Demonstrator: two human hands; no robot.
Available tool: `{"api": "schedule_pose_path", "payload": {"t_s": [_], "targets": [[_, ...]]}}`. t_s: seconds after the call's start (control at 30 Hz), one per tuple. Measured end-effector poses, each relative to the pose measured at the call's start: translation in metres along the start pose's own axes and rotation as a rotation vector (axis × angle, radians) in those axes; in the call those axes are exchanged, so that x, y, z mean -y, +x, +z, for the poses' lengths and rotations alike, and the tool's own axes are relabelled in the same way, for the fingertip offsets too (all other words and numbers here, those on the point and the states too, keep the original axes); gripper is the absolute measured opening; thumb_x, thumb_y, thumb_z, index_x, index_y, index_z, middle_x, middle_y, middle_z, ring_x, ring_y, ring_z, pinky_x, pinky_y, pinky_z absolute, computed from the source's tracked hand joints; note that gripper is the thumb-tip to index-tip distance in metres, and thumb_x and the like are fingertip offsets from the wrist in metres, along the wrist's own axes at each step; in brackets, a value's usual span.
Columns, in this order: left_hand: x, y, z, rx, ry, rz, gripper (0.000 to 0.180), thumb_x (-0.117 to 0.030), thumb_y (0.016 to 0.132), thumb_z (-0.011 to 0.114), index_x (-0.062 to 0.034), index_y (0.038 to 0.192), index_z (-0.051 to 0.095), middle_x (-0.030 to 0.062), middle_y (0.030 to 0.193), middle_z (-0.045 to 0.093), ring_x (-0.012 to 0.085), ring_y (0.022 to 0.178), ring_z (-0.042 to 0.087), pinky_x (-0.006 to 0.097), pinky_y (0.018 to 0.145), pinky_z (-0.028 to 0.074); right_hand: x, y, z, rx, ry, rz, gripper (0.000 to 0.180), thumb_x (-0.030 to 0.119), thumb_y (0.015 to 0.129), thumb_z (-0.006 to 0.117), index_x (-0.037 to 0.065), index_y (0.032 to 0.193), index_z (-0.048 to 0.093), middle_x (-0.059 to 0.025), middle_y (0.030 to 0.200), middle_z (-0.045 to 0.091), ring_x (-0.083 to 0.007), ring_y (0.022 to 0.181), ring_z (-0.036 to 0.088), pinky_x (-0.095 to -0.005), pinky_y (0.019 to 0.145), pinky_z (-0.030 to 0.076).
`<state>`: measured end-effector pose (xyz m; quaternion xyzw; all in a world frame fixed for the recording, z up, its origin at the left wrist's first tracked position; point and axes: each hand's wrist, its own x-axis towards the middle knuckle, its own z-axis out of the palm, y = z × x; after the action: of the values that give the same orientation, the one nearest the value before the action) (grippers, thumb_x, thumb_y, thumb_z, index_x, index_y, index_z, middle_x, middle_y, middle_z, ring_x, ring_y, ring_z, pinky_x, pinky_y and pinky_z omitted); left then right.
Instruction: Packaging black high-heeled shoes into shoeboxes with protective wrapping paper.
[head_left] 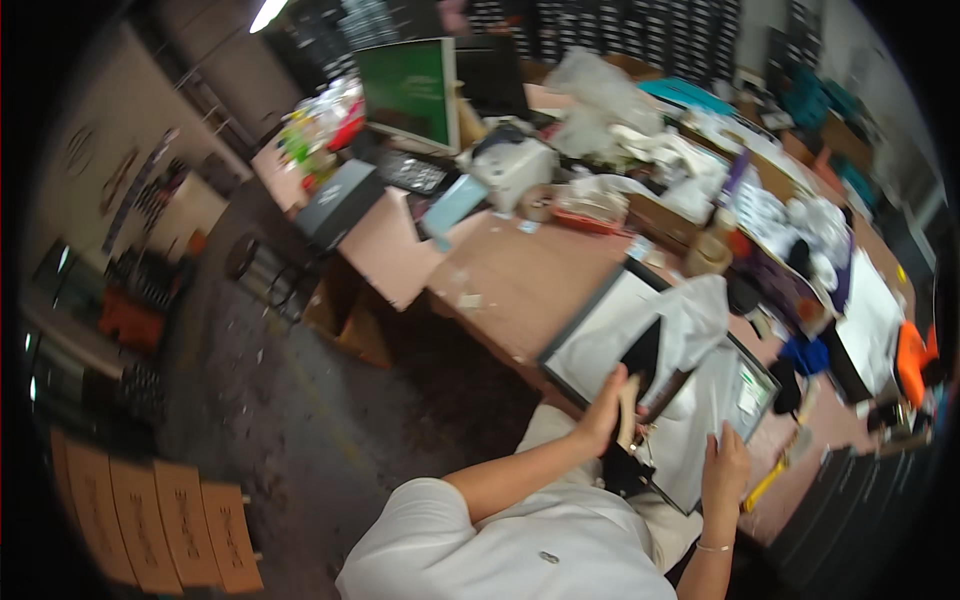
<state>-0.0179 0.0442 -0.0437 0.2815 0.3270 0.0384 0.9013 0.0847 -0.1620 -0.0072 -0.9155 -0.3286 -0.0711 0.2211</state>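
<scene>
A dark-rimmed open box [573, 335], lined with white tissue paper [700, 395], sits at the table's near edge in front of my body. My left hand [603, 415] is closed around a black-and-tan shoe [628, 412] over the box's near side. Small shiny metal parts and black material hang below that hand; their exact shape is blurred. My right hand [725, 465] has its fingers closed at the white tissue paper near the box's right side. Some of its fingertips are hard to make out.
A yellow-handled tool [765, 485] lies right of the box. Tape rolls [708, 252], plastic bags and an orange object [910, 365] crowd the right side. Behind stand a monitor [405, 95], a keyboard [415, 172] and a dark box [342, 203]. Brown cartons [185, 525] stand at lower left.
</scene>
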Motion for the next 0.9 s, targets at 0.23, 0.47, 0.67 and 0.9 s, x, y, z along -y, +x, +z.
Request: {"api": "schedule_pose_path", "payload": {"t_s": [0.23,0.47,0.67,0.9], "targets": [[0.057,-0.021,0.032,-0.151,0.084,0.245,0.070,-0.054,0.100,0.030,-0.0060,0.149,0.019,0.0131,0.150,0.027,0.0197,0.142,0.018,0.031,0.116,0.010,0.069,0.018,0.043,0.388,0.665,-0.162,0.062,0.042,0.095,0.046,-0.015,0.121,0.040,-0.0384,0.119,0.044,-0.0500,0.116,0.043,-0.0459,0.103,0.031],[0.011,-0.023,0.018,0.033,-0.008,0.189,0.055,-0.053,0.097,0.042,-0.0095,0.130,0.038,0.0069,0.118,0.049,0.0154,0.110,0.048,0.029,0.093,0.042,0.105,0.053,0.035,0.563,0.605,-0.067,0.049,0.034,0.098,0.042,-0.014,0.106,0.048,-0.0331,0.103,0.046,-0.0453,0.096,0.043,-0.0460,0.092,0.035],[-0.019,0.010,0.020,0.036,0.202,0.222,0.051,-0.038,0.095,0.055,-0.0037,0.130,0.043,0.0075,0.114,0.054,0.0157,0.103,0.052,0.030,0.091,0.044,0.108,0.026,0.044,0.614,0.817,0.013,0.049,0.037,0.097,0.037,-0.012,0.102,0.041,-0.0318,0.101,0.047,-0.0399,0.093,0.050,-0.0419,0.088,0.042],[-0.019,-0.011,0.007,0.014,0.186,0.260,0.042,-0.035,0.097,0.051,-0.0075,0.128,0.044,0.0073,0.104,0.058,0.0180,0.094,0.059,0.033,0.083,0.050,0.117,0.023,0.064,0.324,0.850,-0.222,0.062,0.039,0.096,0.046,-0.018,0.121,0.042,-0.0398,0.106,0.050,-0.0512,0.099,0.048,-0.0514,0.089,0.037]]}}
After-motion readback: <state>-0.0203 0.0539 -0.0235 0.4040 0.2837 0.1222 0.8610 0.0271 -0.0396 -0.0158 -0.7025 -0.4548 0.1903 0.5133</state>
